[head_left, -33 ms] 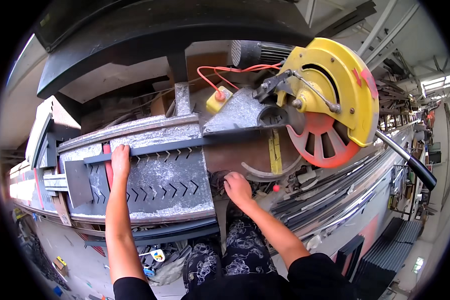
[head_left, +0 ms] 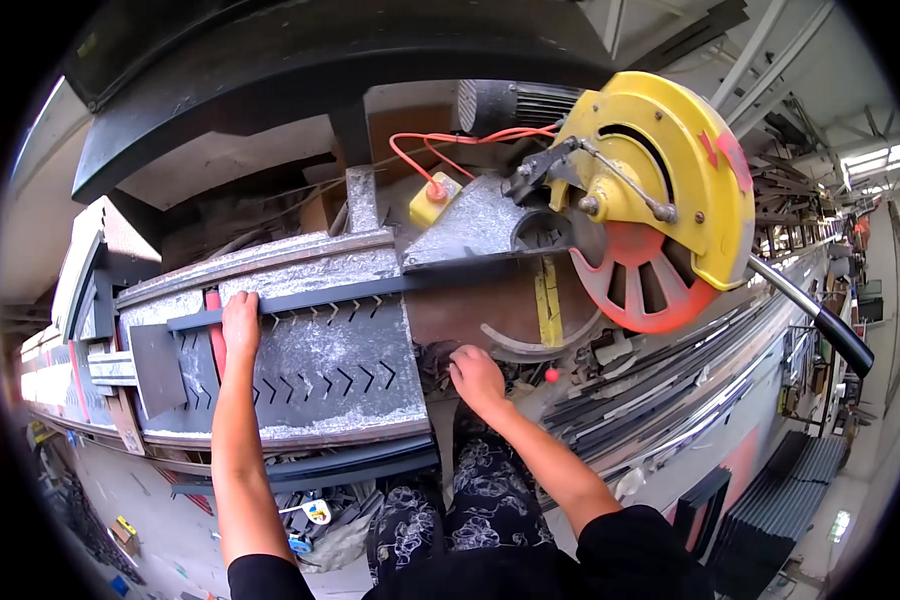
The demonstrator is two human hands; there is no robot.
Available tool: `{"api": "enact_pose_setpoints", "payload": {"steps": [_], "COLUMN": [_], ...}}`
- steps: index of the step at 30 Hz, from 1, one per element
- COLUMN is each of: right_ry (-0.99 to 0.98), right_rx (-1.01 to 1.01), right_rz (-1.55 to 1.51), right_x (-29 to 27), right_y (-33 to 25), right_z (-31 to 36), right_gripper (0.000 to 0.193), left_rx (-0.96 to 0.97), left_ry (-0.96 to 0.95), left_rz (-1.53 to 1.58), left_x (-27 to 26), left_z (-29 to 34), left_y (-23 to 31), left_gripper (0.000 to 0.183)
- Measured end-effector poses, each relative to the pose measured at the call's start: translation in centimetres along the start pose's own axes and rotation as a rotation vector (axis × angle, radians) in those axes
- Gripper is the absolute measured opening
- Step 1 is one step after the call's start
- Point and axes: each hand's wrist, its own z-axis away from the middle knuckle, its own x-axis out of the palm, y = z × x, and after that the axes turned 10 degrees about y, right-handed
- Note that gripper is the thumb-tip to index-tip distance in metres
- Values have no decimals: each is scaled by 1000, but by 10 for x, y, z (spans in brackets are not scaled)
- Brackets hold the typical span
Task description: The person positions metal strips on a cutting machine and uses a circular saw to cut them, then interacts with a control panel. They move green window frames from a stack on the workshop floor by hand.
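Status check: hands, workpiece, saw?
Left hand flat on dark metal strip, pressing it to the dusty saw table. Right hand at the table's front edge, holding nothing visible. Yellow-guarded chop saw raised, clear of the strip.

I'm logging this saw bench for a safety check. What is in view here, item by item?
chop saw: one, yellow guard over a red blade, raised at upper right
saw handle: one, black grip on a metal bar, far right
dark strip: one, black, lying along the fence
saw table: one, grey, dusty, with arrow marks, centre
switch box: one, yellow, red wires, behind the table
left hand: pressing on the dark strip
right hand: at the table's right edge, by dark debris
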Motion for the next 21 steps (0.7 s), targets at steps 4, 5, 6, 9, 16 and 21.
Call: {"api": "enact_pose_setpoints", "payload": {"steps": [4,5,6,9,16,21], "right_ry": [-62,-58,-63,-34,-244,-614], "right_rx": [-3,11,21,20,167,767], "right_rz": [-24,-40,-38,-84,-299,-1022], "right_x": [-10,-9,-12,-15,-20,-12], "right_y": [2,-1,0,-5,-46,-88], "right_z": [12,16,20,34,65,112], "right_gripper": [13,14,14,13,19,46], "left_rx": [4,22,46,58,98,99], "left_ry": [-80,-75,-105,-206,-93,-366], "left_rz": [-32,-3,16,87,50,229], "left_x": [-11,-17,-26,-57,-116,-160], "left_z": [0,4,3,8,98,158], "left_y": [-1,-3,6,23,60,124], "left_gripper": [20,27,29,30,27,33]}}
